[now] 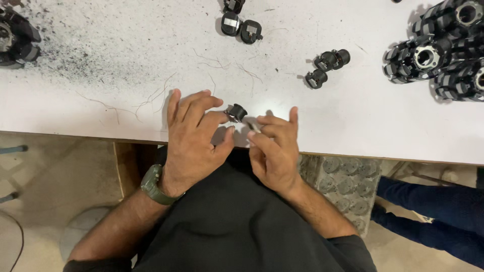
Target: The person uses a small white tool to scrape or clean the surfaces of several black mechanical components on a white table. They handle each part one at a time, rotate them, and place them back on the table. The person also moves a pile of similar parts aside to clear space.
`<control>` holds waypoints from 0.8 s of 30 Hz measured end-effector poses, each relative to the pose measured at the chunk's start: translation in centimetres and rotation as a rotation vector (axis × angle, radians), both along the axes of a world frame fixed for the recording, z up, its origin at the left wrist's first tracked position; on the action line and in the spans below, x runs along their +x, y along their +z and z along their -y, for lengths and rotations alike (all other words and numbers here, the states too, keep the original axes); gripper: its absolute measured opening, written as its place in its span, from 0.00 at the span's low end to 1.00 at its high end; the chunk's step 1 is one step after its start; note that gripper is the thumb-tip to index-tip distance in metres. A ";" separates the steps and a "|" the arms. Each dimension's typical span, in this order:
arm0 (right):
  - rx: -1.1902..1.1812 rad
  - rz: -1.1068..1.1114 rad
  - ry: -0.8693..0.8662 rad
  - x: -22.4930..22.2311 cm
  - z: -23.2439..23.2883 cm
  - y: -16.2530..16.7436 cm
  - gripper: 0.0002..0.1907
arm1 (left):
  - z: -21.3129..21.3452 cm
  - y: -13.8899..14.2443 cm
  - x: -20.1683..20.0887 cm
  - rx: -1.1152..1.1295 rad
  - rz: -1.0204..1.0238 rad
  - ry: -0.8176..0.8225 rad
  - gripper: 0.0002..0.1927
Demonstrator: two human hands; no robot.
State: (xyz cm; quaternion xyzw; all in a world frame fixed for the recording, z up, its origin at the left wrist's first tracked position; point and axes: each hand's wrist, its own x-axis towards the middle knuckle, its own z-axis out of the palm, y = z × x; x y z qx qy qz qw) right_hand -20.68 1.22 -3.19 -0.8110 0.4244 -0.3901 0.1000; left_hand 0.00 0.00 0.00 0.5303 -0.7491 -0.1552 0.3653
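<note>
White bench (353,121) seen from above, its left part dusted with dark filings and strewn with thin loose wire strands (151,98). The left hand (194,141), a green watch (154,185) on its wrist, pinches a small black spool-like part (237,112) between thumb and fingertips, just above the near edge of the bench. The right hand (275,151) has its fingers closed on a thin light-coloured piece (253,127) (too small to identify) held just beside the part, its index finger raised. Progress, judged from the layout: five similar small black parts lie singly or in pairs further back, two at (241,27) and three at (326,66), and a heap of larger black ring-shaped assemblies (438,50) sits at the far right, with another one (15,38) at the far left; whether the loose parts are finished or waiting cannot be told. The part in hand appears mid-work, not yet set down. A dark-blue-clad leg of another person (433,206) shows below the bench at lower right
</note>
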 end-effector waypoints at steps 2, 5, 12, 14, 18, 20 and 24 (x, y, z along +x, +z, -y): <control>0.003 -0.056 -0.062 -0.4 0.4 1.6 0.15 | 0.1 0.2 -0.3 0.000 -0.011 0.000 0.14; 0.097 -0.139 -0.111 -1.2 1.3 3.4 0.19 | 0.2 0.3 -0.7 0.014 -0.011 0.001 0.17; 0.220 -0.228 -0.100 -0.9 3.1 5.3 0.29 | 1.3 1.7 -2.5 0.034 -0.020 0.046 0.16; 0.208 -0.239 -0.104 -0.9 3.5 5.4 0.26 | 1.6 2.0 -2.3 0.098 -0.060 0.012 0.20; 0.209 -0.228 -0.091 -1.3 3.3 5.0 0.21 | 2.7 1.8 -2.0 0.104 -0.051 -0.120 0.15; 0.199 -0.202 -0.082 -1.6 3.3 4.9 0.20 | 2.9 1.8 -2.1 0.102 -0.055 -0.145 0.10; 0.191 -0.179 -0.080 -3.3 2.8 4.1 0.19 | 2.3 1.1 -3.2 0.115 -0.107 -0.169 0.09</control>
